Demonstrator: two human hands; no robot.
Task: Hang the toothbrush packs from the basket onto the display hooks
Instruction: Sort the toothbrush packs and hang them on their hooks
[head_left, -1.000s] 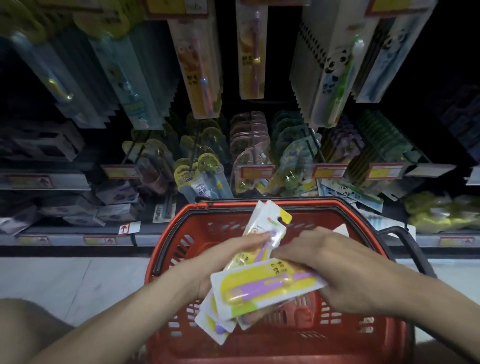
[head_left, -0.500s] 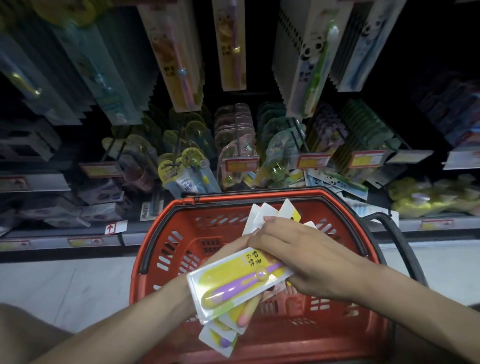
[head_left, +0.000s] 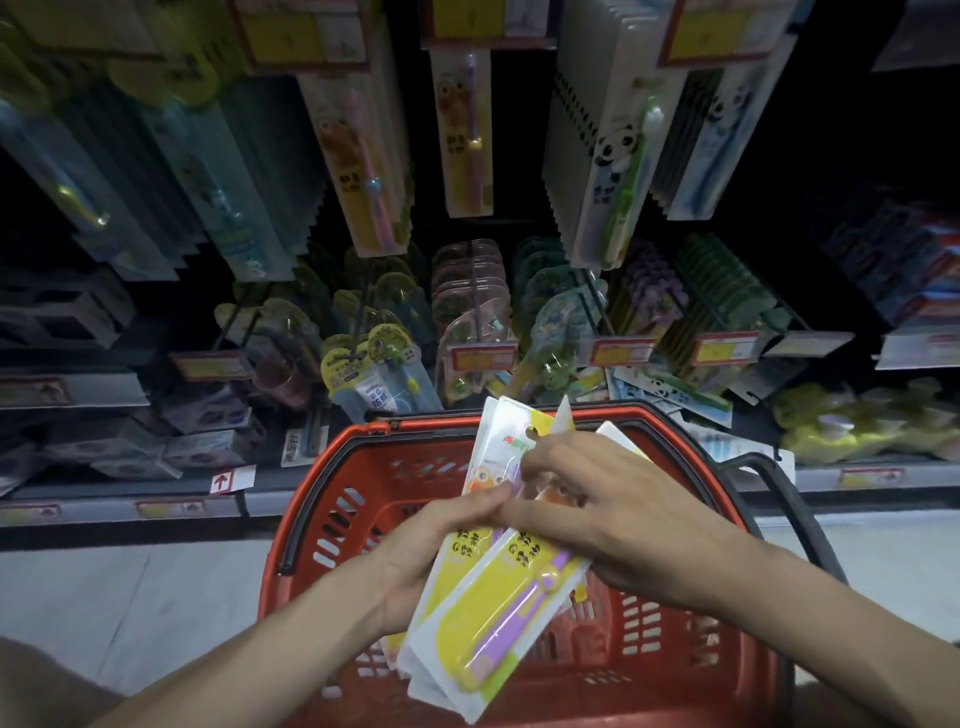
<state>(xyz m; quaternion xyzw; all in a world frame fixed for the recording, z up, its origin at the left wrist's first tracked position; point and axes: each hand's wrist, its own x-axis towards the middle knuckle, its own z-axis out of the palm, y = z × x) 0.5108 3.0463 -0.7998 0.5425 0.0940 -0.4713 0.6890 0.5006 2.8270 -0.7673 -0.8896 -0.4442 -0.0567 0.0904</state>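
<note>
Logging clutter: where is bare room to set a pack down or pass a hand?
Free: basket interior between its left wall and the left hand; floor left of it. Crowded: display hooks, packed; toothbrush packs and right hand fill mid-basket.

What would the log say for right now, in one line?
place: above red plastic basket; left hand: holds yellow-and-white toothbrush packs; right hand: grips same packs on top; hanging: not yet done

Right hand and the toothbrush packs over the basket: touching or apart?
Touching. Head view: the right hand lies across the toothbrush packs, fingers curled onto the top card with no gap, and the left hand grips the stack.
</note>
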